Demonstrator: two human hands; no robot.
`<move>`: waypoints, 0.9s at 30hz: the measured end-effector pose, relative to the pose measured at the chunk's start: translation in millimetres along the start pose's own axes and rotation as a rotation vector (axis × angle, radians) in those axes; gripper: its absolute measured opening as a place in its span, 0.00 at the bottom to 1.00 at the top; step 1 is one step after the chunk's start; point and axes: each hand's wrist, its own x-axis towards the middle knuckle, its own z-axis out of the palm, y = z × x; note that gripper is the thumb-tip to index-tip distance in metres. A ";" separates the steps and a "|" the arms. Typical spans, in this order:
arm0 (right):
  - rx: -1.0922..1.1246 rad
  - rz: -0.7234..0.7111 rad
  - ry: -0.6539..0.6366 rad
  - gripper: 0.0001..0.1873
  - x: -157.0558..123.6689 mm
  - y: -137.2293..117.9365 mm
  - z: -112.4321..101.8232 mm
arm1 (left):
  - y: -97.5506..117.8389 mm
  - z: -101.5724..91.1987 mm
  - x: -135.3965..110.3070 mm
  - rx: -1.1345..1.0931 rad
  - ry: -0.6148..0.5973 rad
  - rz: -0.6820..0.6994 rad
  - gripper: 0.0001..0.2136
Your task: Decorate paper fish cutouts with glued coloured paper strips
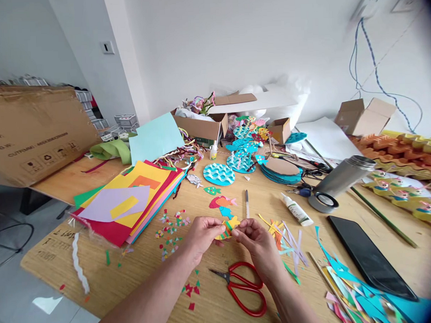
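Note:
Between my two hands is a yellow paper fish (226,229) with orange and green stripes. My left hand (206,237) pinches its left side, and my right hand (252,240) pinches it near the tail. Just beyond lie a blue paper fish (225,212), a red and orange paper fish (217,202) and a green one (212,190). Red-handled scissors (245,285) rest on the table below my hands, blades pointing left. A pen (247,203) lies past my right hand, and narrow paper strips (289,243) are scattered to its right.
Coloured paper sheets (128,202) are stacked at the left, near small paper bits (170,229). At the right are a glue bottle (297,209), a steel flask (346,175), a black phone (370,255) and paper scraps (365,293). Blue wavy discs (219,174) and cardboard boxes (200,126) stand behind.

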 end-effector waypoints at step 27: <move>-0.032 -0.021 0.019 0.20 2.7 13.6 -3.0 | -2.4 -0.1 -0.5 -0.042 0.001 0.013 0.12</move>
